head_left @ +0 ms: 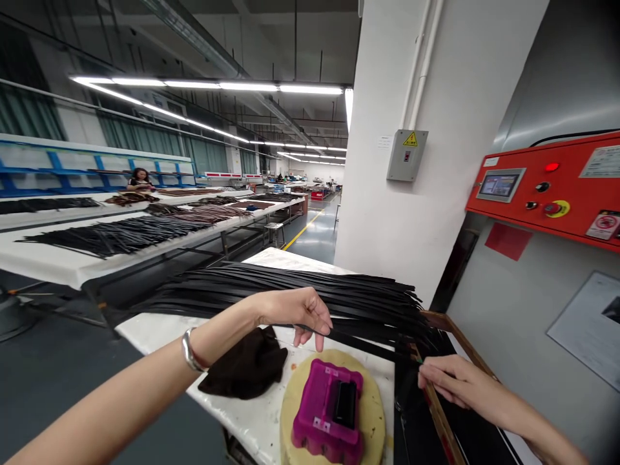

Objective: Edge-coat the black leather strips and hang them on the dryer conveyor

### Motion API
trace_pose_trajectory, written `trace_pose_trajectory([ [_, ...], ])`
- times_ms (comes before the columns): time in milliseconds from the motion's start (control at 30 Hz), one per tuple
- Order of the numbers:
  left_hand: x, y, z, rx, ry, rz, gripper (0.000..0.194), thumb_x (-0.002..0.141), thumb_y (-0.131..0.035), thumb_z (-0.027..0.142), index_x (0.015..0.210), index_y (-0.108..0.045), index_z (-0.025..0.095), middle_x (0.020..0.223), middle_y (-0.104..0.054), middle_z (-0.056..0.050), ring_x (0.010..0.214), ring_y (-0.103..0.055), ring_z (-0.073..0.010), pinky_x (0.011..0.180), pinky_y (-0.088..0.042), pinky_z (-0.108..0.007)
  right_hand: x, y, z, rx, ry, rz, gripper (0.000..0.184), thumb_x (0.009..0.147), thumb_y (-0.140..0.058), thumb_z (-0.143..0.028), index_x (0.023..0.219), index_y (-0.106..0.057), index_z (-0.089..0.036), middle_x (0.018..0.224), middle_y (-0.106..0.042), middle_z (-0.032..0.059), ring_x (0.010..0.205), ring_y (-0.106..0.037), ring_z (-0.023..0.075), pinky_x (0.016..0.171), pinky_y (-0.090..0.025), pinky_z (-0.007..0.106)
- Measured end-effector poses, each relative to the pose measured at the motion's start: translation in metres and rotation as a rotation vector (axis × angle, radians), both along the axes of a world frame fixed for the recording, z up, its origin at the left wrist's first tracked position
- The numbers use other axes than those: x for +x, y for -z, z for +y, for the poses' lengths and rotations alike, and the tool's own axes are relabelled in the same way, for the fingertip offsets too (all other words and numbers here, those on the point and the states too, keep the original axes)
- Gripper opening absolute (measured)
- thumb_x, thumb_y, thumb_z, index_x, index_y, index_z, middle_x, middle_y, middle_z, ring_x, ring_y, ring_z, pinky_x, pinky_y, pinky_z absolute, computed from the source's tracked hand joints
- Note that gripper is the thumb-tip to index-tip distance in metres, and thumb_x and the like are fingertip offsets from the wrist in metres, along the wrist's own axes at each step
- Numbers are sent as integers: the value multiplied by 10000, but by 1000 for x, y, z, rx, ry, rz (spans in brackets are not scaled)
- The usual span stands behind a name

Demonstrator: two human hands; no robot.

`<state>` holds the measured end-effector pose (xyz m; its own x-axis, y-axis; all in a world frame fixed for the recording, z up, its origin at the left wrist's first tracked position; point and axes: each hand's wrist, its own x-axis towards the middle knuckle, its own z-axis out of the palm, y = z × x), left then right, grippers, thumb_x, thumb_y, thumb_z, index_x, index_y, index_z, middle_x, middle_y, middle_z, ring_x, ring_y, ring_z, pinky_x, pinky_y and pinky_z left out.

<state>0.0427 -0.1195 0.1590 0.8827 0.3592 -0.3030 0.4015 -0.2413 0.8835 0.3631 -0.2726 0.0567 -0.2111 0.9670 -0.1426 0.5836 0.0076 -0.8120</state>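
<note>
The left hand's (310, 318) thumb and fingers are pinched on a black strip (363, 342), which runs from them across to the right hand (448, 380), whose fingers are drawn together near its far end. Whether the right fingertips grip the strip is hard to tell, as it merges there with dark material. The strip is narrow, flat and nearly straight. Beyond it lies a pile of similar strips (290, 284); nearer, a purple box (327, 410) sits on a round yellowish block (372, 413).
</note>
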Motion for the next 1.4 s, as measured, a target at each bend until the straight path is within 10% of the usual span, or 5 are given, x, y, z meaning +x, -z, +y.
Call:
trace_pose_trajectory([
  [267, 28, 36, -38, -18, -16, -63, 190, 823, -676, 325, 836, -631, 141, 709, -698, -27, 493, -575, -100, 499, -493, -215, -83, -16, -4, 337, -41, -21, 278, 1012, -417, -421, 1034, -633, -247, 871, -622, -7, 778, -555, 150, 730, -405, 249],
  [467, -3, 57, -46, 335, -124, -77, 172, 855, -649, 302, 827, -714, 145, 836, -696, -50, 792, -637, -170, 683, -483, -248, -88, 4, -11, 247, -32, -101, 436, 1041, -319, -439, 708, -487, -213, 689, -542, -22, 665, -533, 136, 667, -364, 261],
  [700, -16, 91, -63, 536, -296, -131, 165, 892, -648, 348, 838, -697, 200, 857, -642, -41, 926, -542, -210, 798, -426, -306, -100, 23, -12, 280, -22, -125, 282, 1042, -356, -381, 1034, -604, -247, 791, -653, -2, 717, -631, 160, 650, -409, 258],
  [1000, -21, 101, -73, 829, -182, -153, 180, 996, -440, 187, 857, -553, 171, 906, -556, -44, 887, -399, -197, 799, -360, -364, -111, 45, -13, 583, 1, -268, 242, 1040, -376, -235, 1008, -615, -213, 912, -629, 35, 795, -658, 171, 683, -474, 283],
  [1400, -23, 105, -76, 837, -162, -137, 198, 1005, -418, 196, 850, -537, 168, 913, -525, -44, 884, -375, -200, 795, -347, -379, -113, 57, -16, 599, 19, -277, 206, 1033, -395, -213, 1016, -600, -228, 917, -631, 23, 795, -658, 176, 693, -457, 297],
])
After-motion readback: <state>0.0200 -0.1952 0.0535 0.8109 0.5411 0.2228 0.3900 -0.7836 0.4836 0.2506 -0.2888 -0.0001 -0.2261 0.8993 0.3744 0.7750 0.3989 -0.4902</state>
